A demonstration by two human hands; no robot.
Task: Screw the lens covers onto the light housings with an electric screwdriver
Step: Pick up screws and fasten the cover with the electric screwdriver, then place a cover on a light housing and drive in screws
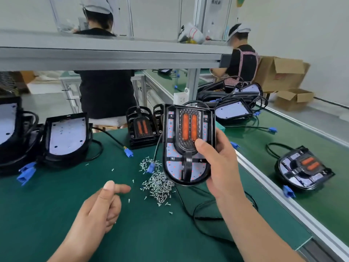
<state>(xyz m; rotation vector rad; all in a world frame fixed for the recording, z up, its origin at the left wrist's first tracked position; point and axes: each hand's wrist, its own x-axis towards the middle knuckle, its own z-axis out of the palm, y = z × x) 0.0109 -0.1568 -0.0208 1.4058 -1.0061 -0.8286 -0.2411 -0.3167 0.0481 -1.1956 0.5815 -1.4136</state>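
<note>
**Light housing upright in my right hand, screws loose on the mat**

The nearest open housing (66, 137) on the left is a black plastic shell with a flat white board lying inside it. Far right, two cardboard boxes (294, 98) stand open; I cannot see their contents.

My right hand (217, 157) grips the light housing (188, 144) by its right edge, thumb across the front, raised above the green matted worktop (56, 214). It is a tongue-shaped black shell, and its lens cover (187, 163) is a glossy ribbed frame over a white board speckled with red dots. Its long axis runs near vertical, rounded end down, face towards me, and two orange strips lie along that axis.

A heap of small silver screws (160, 186) lies just below it. My left hand (102, 203) hovers beside them, forefinger out and the other fingers curled; I cannot tell whether it holds anything.
</note>
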